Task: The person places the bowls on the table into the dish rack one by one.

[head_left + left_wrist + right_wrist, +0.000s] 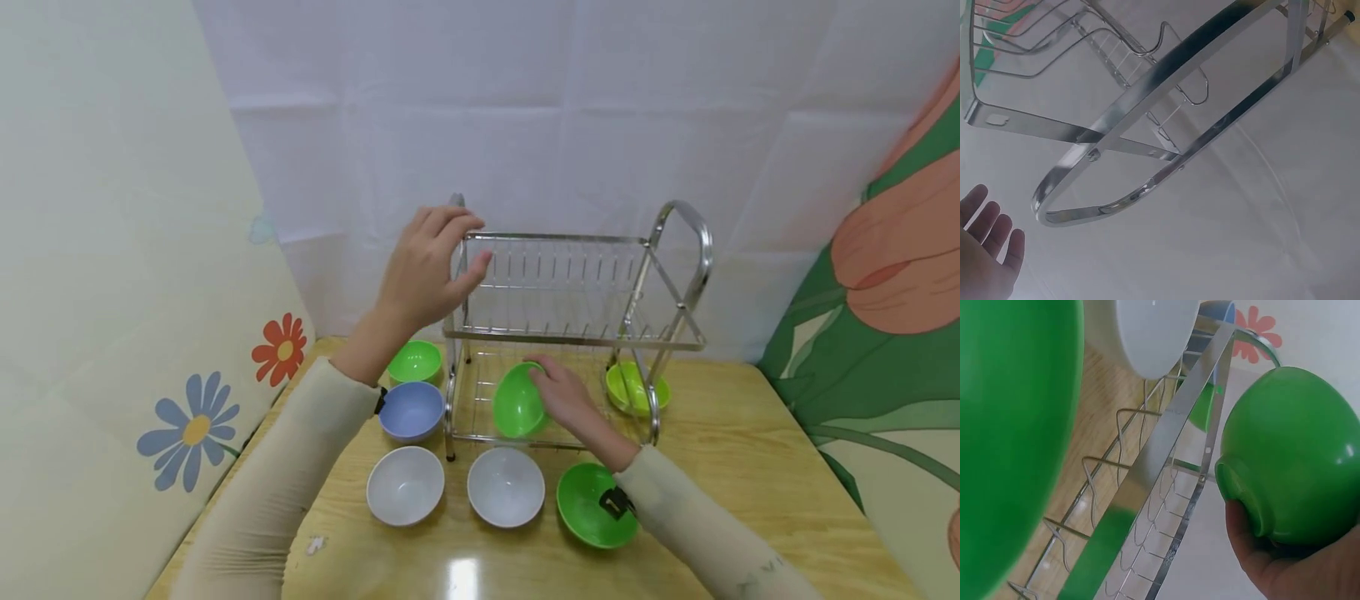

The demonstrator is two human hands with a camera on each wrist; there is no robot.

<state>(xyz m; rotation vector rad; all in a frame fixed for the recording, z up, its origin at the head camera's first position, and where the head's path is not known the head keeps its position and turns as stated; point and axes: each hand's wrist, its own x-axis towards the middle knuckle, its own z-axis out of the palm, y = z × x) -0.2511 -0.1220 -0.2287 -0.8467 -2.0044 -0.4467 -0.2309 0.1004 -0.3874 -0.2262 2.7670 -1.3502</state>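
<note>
My right hand (566, 398) grips a small green bowl (517, 406), tilted on its side, at the lower tier of a two-tier metal dish rack (573, 339). In the right wrist view, the thumb lies against the foot ring of that green bowl (1297, 456); whether the bowl touches the wires cannot be told. My left hand (431, 262) is raised beside the rack's upper left end, its fingers loosely bent and holding nothing. The left wrist view shows those fingers (999, 231) apart from the rack's curved side frame (1141, 94).
Two white bowls (406, 487) (506, 488) and a larger green bowl (592, 508) stand before the rack. To its left are a blue bowl (412, 412) and a green bowl (415, 362). A yellow-green bowl (636, 390) sits at the right. White cloth (525, 108) hangs behind.
</note>
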